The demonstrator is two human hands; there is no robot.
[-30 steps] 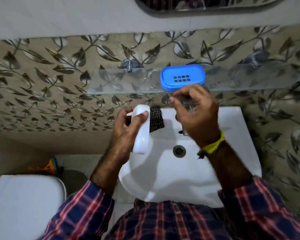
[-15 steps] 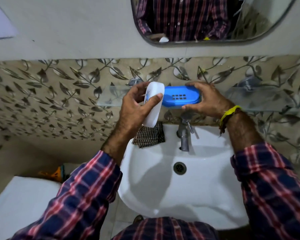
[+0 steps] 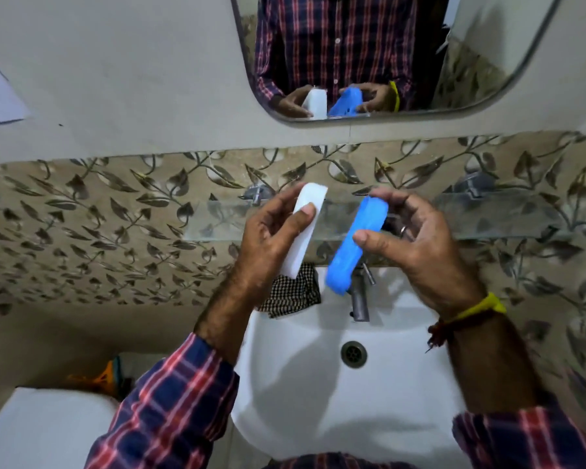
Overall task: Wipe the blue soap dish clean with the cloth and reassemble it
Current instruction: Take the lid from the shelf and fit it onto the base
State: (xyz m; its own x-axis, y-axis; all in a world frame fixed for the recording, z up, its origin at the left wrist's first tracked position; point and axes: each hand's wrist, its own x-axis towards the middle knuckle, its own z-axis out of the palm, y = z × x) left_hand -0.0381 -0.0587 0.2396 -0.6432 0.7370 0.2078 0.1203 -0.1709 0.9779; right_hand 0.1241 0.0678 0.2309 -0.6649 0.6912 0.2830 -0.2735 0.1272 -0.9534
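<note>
No writing can be read anywhere. The blue soap dish is held on edge above the sink by the right hand, its grip closed on it. A white tray is clasped in the left hand. The cloth, at the sink's 11 o'clock, is partly hidden.
</note>
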